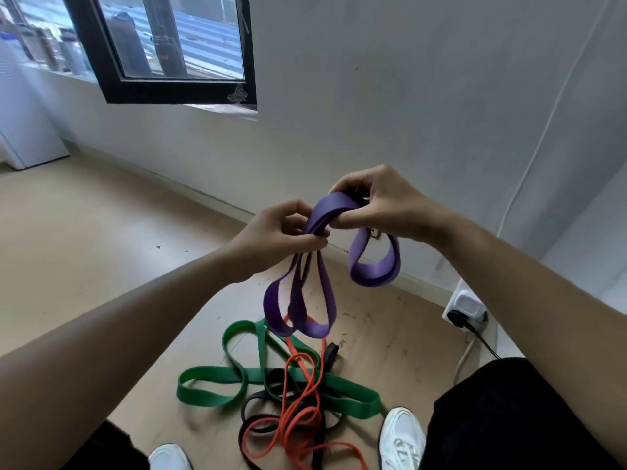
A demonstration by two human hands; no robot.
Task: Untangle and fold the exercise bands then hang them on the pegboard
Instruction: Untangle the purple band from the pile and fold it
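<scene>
I hold a wide purple exercise band (373, 273) in the air between both hands. My left hand (278, 232) pinches several gathered strands of it, and loops hang down below that hand. My right hand (380, 205) grips the band's upper fold, with one loop drooping beneath it. On the floor below lies a tangle of a green band (217, 385), an orange-red band (298, 418) and a black band (258, 401), all crossing each other. No pegboard is in view.
My white shoes (402, 439) stand on the wooden floor beside the tangle. A white power strip (466, 308) with a black plug and cable sits by the right wall. A dark-framed window (163, 45) is at the upper left, with a white cabinet (23, 130) beside it.
</scene>
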